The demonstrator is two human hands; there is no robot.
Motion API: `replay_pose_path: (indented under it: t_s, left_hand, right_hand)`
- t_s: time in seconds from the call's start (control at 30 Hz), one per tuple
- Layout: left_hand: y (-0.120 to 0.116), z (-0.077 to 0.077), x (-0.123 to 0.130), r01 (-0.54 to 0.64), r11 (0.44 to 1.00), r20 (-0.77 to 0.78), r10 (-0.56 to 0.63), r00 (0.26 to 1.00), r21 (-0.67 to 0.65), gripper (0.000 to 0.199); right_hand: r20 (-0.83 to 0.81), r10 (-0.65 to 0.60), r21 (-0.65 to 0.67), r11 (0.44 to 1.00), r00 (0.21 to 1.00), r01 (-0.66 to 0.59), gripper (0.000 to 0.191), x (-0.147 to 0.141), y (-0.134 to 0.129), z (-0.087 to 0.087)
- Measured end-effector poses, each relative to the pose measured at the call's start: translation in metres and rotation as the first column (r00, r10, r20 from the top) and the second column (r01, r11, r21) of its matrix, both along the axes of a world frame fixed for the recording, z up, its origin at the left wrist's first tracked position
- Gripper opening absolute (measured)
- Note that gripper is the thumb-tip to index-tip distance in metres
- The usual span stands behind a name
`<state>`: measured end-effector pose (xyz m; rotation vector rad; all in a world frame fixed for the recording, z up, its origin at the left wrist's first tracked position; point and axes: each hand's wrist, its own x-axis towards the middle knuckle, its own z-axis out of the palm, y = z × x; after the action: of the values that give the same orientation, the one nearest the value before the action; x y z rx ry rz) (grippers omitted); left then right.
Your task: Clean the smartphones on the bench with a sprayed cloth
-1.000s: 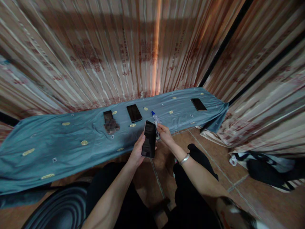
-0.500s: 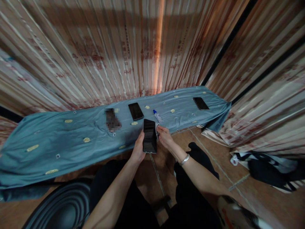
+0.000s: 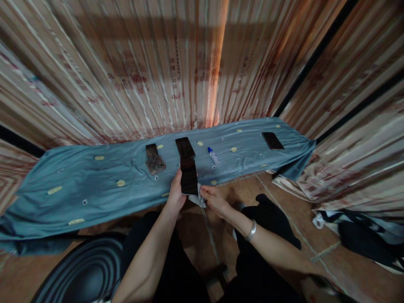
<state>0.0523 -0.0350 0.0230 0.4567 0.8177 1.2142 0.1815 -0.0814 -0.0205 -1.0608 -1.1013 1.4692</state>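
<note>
My left hand point(image 3: 176, 192) is closed around the left edge of a black smartphone point(image 3: 189, 179), its dark screen facing me. A grey cloth point(image 3: 198, 198) is pinched in my right hand point(image 3: 214, 199), against the phone's lower right corner. Just beyond the held phone, a second black phone point(image 3: 185, 147) lies on the blue cloth cover point(image 3: 94, 181). To the right of it rests a clear bottle with a blue cap point(image 3: 213, 156). Another dark phone point(image 3: 272, 141) lies farther right, and a dark, partly pixelated object point(image 3: 155, 160) lies to the left.
The cloth-covered long surface runs in front of a patterned curtain point(image 3: 142, 75). A black ribbed round object point(image 3: 82, 273) stands at lower left. Dark bags or cloth point(image 3: 366, 235) lie on the tiled floor point(image 3: 284, 202) at right.
My left hand and the phone have shifted slightly left. My right hand has brought the cloth down from the phone's upper right side to its lower right corner; more cloth shows.
</note>
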Motion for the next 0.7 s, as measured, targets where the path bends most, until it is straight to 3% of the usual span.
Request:
replay_pose_path:
  t_s: [0.2, 0.27, 0.33, 0.43, 0.6, 0.7]
  left_hand:
    - [-0.003, 0.007, -0.006, -0.025, 0.998, -0.037, 0.027, 0.999, 0.061, 0.032]
    - [-0.005, 0.009, -0.006, -0.021, 0.997, -0.029, 0.023, 0.999, 0.071, 0.030]
    - [-0.006, 0.009, -0.006, -0.014, 0.997, -0.025, 0.016, 1.000, 0.074, 0.030]
    - [-0.010, 0.010, -0.003, 0.019, 0.999, -0.013, -0.019, 1.000, 0.033, 0.033]
    - [-0.019, 0.012, 0.008, 0.140, 0.987, 0.051, -0.136, 0.989, -0.074, 0.036]
    - [-0.024, 0.012, 0.014, 0.188, 0.977, 0.110, -0.177, 0.978, -0.099, 0.037]
  right_hand:
    - [0.253, 0.217, 0.079, 0.967, 0.943, -0.243, 0.031, 0.025, 0.003, 0.007]
    - [0.326, 0.237, 0.098, 0.955, 0.915, -0.282, 0.027, 0.037, 0.011, 0.012]
    - [0.385, 0.141, 0.158, 0.964, 0.912, -0.215, 0.025, 0.047, 0.019, 0.016]
    - [0.445, -0.105, 0.281, 0.959, 0.889, -0.027, 0.025, 0.056, 0.030, 0.019]
    - [0.567, -0.428, 0.468, 0.870, 0.704, 0.153, 0.024, 0.061, 0.041, 0.017]
    - [0.605, -0.517, 0.547, 0.823, 0.606, 0.156, 0.027, 0.061, 0.044, 0.018]
